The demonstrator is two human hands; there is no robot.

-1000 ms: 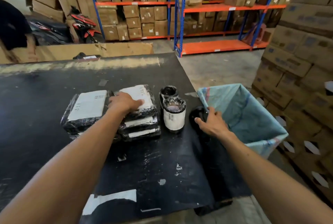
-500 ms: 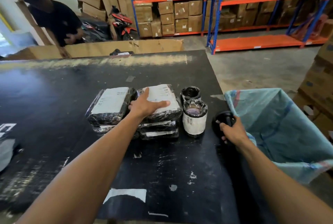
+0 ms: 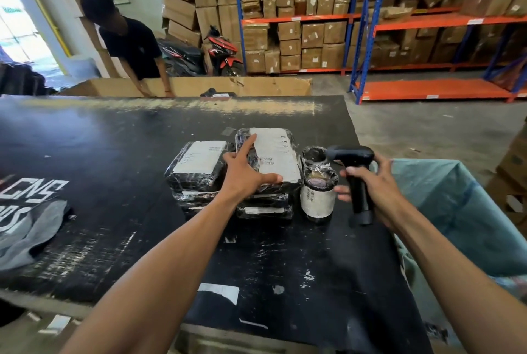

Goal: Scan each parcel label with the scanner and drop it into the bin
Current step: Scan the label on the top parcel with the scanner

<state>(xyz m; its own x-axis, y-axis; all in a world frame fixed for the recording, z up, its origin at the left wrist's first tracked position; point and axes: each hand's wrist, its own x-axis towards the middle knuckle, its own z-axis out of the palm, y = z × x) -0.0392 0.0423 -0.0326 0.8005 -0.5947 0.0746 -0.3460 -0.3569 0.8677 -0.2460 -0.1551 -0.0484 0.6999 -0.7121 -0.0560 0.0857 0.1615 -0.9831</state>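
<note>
I am wrapping my right hand [image 3: 376,185] around the handle of the scanner [image 3: 356,177], its grip pressed shut on it at centre right of the frame, head pointing left. My left hand [image 3: 245,172] is lying spread on the top parcel [image 3: 273,154] of the stack at frame centre, pinning it to the counter [image 3: 114,154]. I should be tilting the scanner's window squarely toward the white label, keeping my fingers off its barcode, before sliding the parcel right toward the bin [image 3: 456,197].

Red motorbike [image 3: 219,52] beside stacked cardboard boxes [image 3: 288,42] on orange shelving [image 3: 427,21]
</note>
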